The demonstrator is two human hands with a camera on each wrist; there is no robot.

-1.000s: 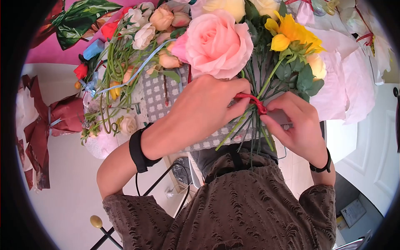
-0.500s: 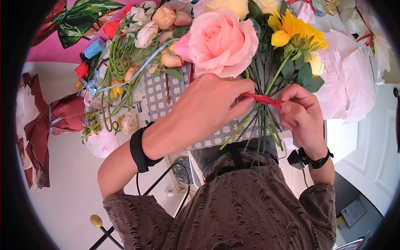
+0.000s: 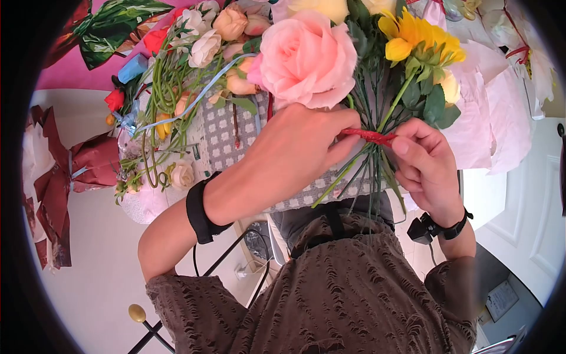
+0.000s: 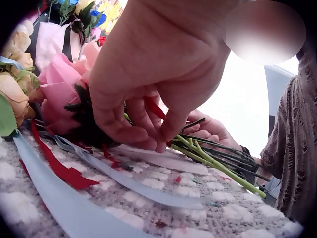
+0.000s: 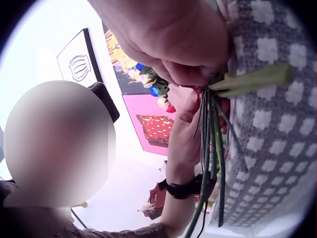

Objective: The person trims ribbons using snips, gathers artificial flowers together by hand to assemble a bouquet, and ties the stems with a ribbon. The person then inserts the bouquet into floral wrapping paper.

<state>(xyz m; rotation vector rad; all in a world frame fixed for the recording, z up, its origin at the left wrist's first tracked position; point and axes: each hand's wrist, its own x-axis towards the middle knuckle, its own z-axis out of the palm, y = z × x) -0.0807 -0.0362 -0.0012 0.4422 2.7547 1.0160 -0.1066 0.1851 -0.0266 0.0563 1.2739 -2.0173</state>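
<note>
A bouquet with a big pink rose [image 3: 306, 59] and a yellow flower [image 3: 421, 41] lies over a grey-and-white checked cloth [image 3: 227, 138]. My left hand [image 3: 345, 134] grips the green stems [image 3: 362, 177] just under the blooms, where a red ribbon [image 3: 368, 135] goes round them. My right hand [image 3: 396, 141] pinches the ribbon's free end, drawn taut to the right. In the left wrist view the left hand [image 4: 148, 136] curls over the stems [image 4: 218, 161] and ribbon [image 4: 154, 106]. In the right wrist view the right hand [image 5: 185, 69] is beside the stems [image 5: 210, 139].
Loose artificial flowers [image 3: 177, 76] are heaped at the left of the cloth. A pale blue ribbon [image 4: 124, 181] and a loose red ribbon [image 4: 62, 171] lie on the cloth. Maroon wrapping paper [image 3: 65, 171] hangs at left, pink paper [image 3: 489, 106] at right, by a white door [image 3: 530, 200].
My right hand has moved from under the stems up and to the right, pulling the red ribbon end out taut. The left hand keeps its grip on the stems.
</note>
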